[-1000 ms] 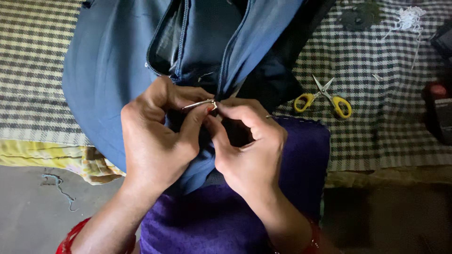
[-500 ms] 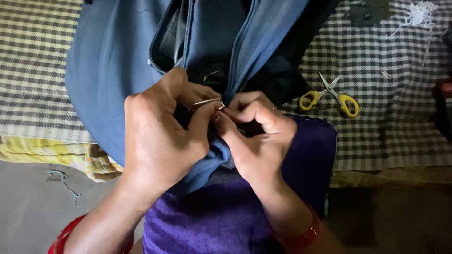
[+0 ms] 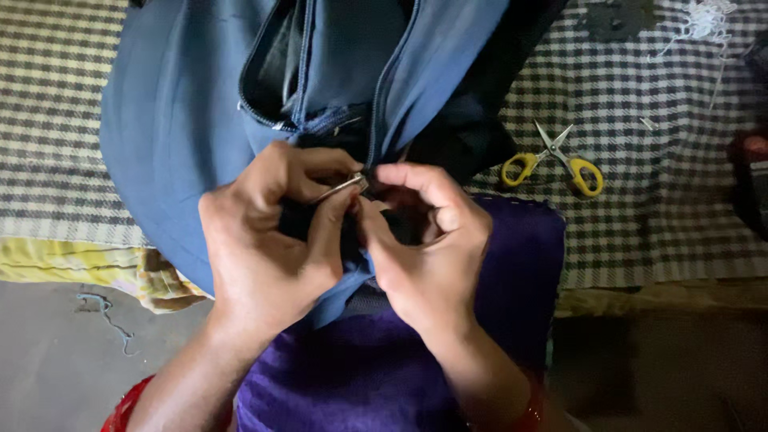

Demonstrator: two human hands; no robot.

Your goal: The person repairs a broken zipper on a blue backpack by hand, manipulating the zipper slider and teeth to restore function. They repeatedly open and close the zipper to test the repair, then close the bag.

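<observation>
A blue fabric bag (image 3: 176,136) with open zips lies across my lap and the checked cloth. My left hand (image 3: 272,232) pinches a small metal zip pull (image 3: 346,186) between thumb and fingers at the bag's lower edge. Right beside it, my right hand (image 3: 424,248) grips the bag's fabric and zip tape, its fingertips touching those of the left. Both hands sit over purple cloth (image 3: 376,376) on my lap. The zip's lower end is hidden behind my fingers.
Yellow-handled scissors (image 3: 560,160) lie open on the black-and-white checked cloth (image 3: 664,200) to the right. A tangle of white thread (image 3: 704,20) is at the top right. A dark object (image 3: 752,176) sits at the right edge. Grey floor with a thread scrap (image 3: 104,316) is at lower left.
The view has shifted slightly. Both hands stay pinched at the same spot on the zip, with small finger adjustments.
</observation>
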